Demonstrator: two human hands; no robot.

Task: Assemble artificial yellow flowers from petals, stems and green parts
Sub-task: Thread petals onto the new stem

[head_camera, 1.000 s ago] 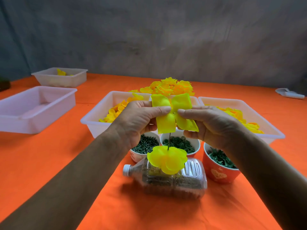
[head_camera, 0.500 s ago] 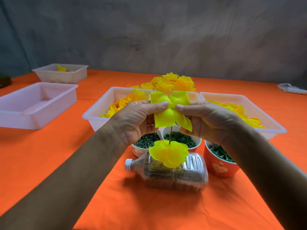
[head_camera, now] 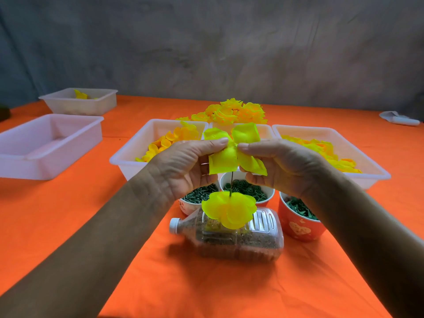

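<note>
Compared with a second ago the view has dropped slightly, so the trays sit lower and nearer, while both hands keep the same pinch on the same piece. The left hand point(head_camera: 183, 167) and right hand point(head_camera: 278, 166) meet at mid-scene above the orange surface point(head_camera: 68, 226), each closed with thumb and forefinger on the centre of a four-lobed yellow petal piece point(head_camera: 232, 149). Its lobes have spread a little wider than before. A thin green stem point(head_camera: 231, 184) runs down from the petal piece to a finished layer of yellow petals point(head_camera: 229, 208), which hangs just above a clear plastic bottle point(head_camera: 231, 237) lying on its side, white cap to the left.

Beyond the bottle stand three cups of dark green parts: a white cup point(head_camera: 190, 203) on the left, a middle cup point(head_camera: 250, 187), and a red cup point(head_camera: 300, 223) on the right bearing a pale heart mark; no writing can be read. Farther off, white trays hold loose petals, one left point(head_camera: 128, 157) and one right point(head_camera: 371, 171), with assembled flowers point(head_camera: 234, 111) heaped behind.
</note>
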